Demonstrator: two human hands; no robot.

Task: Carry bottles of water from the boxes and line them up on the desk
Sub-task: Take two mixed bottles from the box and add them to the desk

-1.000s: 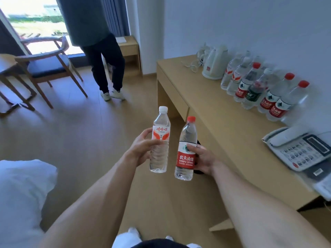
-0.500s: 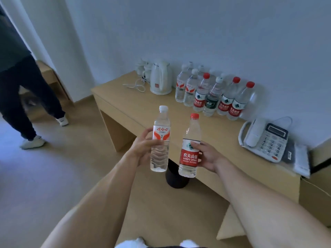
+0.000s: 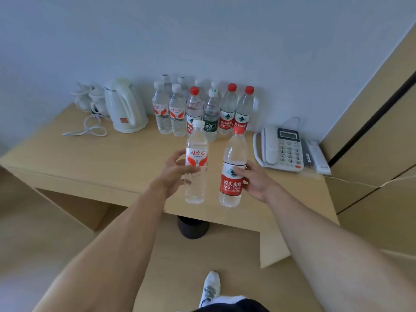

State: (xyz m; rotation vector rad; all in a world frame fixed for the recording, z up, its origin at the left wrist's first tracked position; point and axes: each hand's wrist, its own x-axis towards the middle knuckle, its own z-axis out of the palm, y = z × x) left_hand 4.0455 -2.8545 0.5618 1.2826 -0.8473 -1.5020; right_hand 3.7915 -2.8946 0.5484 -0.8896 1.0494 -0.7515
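1. Pale wall behind a wooden desk [image 3: 112, 158]; a row of bottles [image 3: 202, 109] stands along its back edge, between a kettle [image 3: 126, 106] and a phone [image 3: 281, 147].
2. Left hand [image 3: 173, 174] grips a white-capped bottle [image 3: 196, 163] mid-body, held above the front edge.
3. Right hand [image 3: 254, 181] grips a red-capped bottle [image 3: 233, 170] at its label.
4. Both look full: probably heavy, thin-walled, slightly squashy; the label band seems the firmest hold.

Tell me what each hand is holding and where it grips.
The left hand grips a white-capped clear plastic water bottle around its middle; the right hand grips a red-capped, red-labelled clear water bottle at its label.
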